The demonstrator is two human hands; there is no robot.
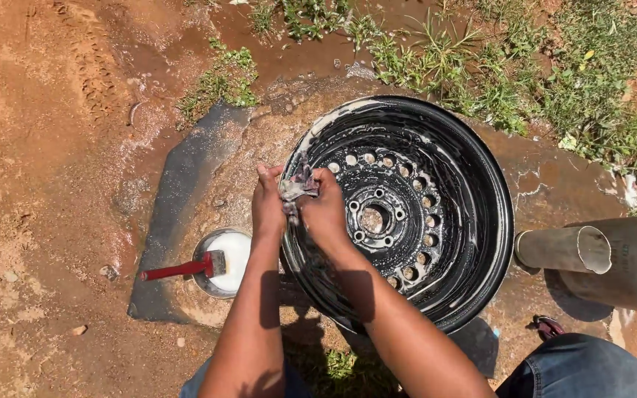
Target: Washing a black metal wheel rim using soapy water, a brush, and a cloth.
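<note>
A black steel wheel rim (451, 184) lies flat on the muddy ground, wet and streaked with soap foam. Over its left edge, my left hand (267, 203) and my right hand (324, 210) are pressed together, both gripping a small wet grey rag (298, 184). The rag is bunched between the fingers, and soapy water shows on it. The rim's hub and ring of holes (374, 218) sit just right of my right hand.
A metal bowl of white soapy water (234, 250) stands left of the rim, with a red-handled brush (178, 269) resting across it. A dark rubber sheet (178, 191) lies under them. A pipe end (565, 249) sits at right; grass lines the top.
</note>
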